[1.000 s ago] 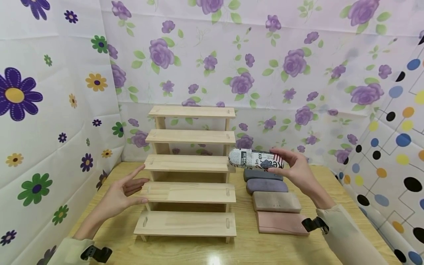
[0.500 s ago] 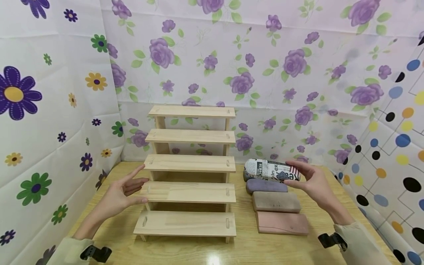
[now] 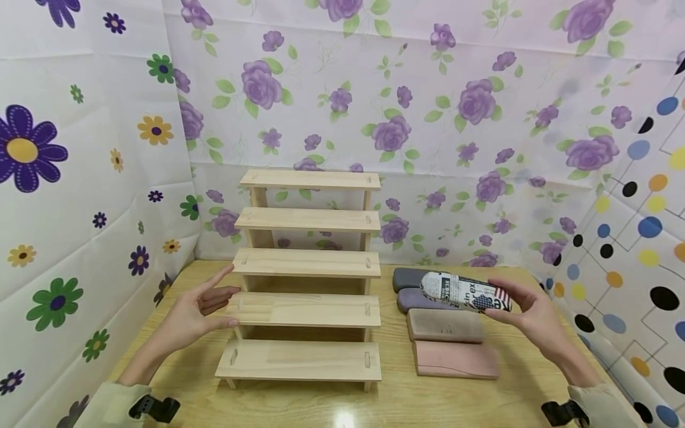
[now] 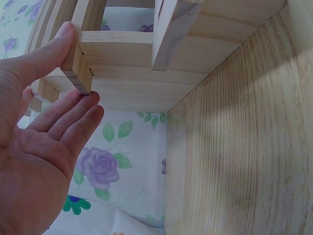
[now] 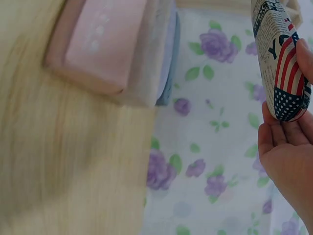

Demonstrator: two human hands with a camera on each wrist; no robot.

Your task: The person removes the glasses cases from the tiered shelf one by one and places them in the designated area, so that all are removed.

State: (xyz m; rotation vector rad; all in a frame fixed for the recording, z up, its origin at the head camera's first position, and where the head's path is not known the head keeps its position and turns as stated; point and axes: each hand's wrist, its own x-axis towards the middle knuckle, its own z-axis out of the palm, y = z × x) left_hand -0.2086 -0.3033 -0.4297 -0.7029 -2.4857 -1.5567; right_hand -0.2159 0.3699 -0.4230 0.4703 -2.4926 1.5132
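A glasses case (image 3: 460,291) printed with newsprint and an American flag is held by its right end in my right hand (image 3: 532,315). The thumb and fingers pinch that flag end, seen close in the right wrist view. The case tilts down to the right and overlaps a dark grey case (image 3: 409,279) and a purple case (image 3: 423,299) in the head view. My left hand (image 3: 187,315) is at the left side of a five-step wooden display rack (image 3: 310,309). In the left wrist view its thumb and fingers pinch the end of one shelf board (image 4: 78,68).
In front of the purple case lie a beige-grey case (image 3: 445,326) and a pink case (image 3: 455,359), in a row right of the rack on the wooden table (image 3: 299,407). Patterned cloth (image 3: 423,137) walls in the back and both sides.
My right hand has carried the printed glasses case right and down, away from the rack and over the row of cases, tilting it. My left hand has stayed at the rack.
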